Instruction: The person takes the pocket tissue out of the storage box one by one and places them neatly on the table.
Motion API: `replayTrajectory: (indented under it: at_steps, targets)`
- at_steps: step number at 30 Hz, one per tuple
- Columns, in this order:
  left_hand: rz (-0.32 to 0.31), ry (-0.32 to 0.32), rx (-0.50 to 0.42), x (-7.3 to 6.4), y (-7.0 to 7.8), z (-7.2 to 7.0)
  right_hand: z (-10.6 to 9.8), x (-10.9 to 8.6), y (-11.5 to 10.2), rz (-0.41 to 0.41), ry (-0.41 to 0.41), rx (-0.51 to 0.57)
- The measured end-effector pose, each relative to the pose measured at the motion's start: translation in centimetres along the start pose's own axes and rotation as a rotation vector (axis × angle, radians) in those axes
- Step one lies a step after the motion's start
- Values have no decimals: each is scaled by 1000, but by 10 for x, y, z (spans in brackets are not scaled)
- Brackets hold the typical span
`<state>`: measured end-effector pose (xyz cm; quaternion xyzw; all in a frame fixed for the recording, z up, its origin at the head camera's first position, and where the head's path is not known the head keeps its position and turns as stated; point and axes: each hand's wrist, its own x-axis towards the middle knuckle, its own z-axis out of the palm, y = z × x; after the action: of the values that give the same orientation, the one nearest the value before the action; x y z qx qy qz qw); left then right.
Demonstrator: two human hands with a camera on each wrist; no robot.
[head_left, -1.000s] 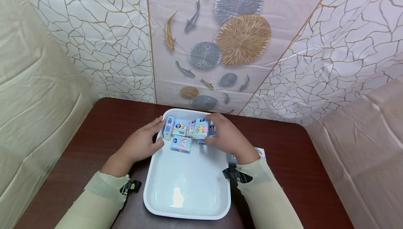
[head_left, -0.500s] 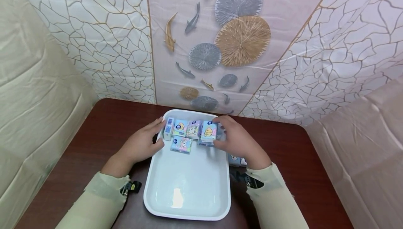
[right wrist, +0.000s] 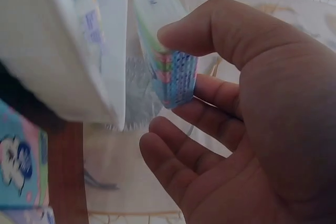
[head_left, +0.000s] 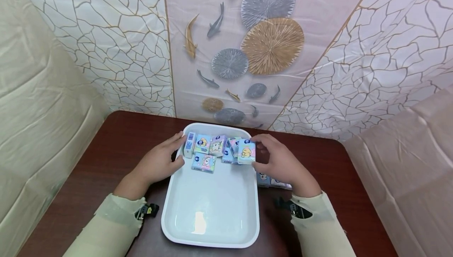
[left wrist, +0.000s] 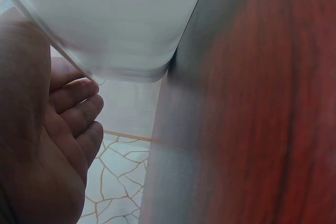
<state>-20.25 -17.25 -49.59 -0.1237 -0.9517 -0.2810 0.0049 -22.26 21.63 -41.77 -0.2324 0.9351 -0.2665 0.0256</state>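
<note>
In the head view, we find the right hand (head_left: 281,160) right of centre, its thumb and fingers pinching the blue packet with a yellow character (head_left: 246,151) at the upper right of the white tray (head_left: 212,206). More printed packets (head_left: 217,145) lie along the tray's upper end, and a pair of blue and purple packets (head_left: 263,180) lies on the dark wooden table (head_left: 339,194), just outside the right rim. The left hand (head_left: 161,160) is at the upper left rim, thumb and index finger well spread, with no packet in its fingers.

In the left wrist view, we see that hand's loosely bent fingers against the tray's edge at left; we cannot tell how firmly they press.

In the right wrist view, the pinched packet is at upper centre, just beside the tray wall, thumb on top and fingers beneath, the two nearest fingers loose below it.

We judge the step in hand to be shifting a single packet near the rim; which way, we cannot tell. The next move seems to call for a steady pinch, the packet clear of the rim and its neighbours, while the left hand steadies the tray.
</note>
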Motion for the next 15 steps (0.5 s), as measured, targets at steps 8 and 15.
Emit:
replayTrajectory:
  at_steps: [8, 15]
  targets:
    - [3, 6, 0, 0, 2, 0, -5, -22, 23, 32, 46, 90]
    - [-9, 3, -7, -1, 2, 0, -9, -42, 47, 53, 108, 18]
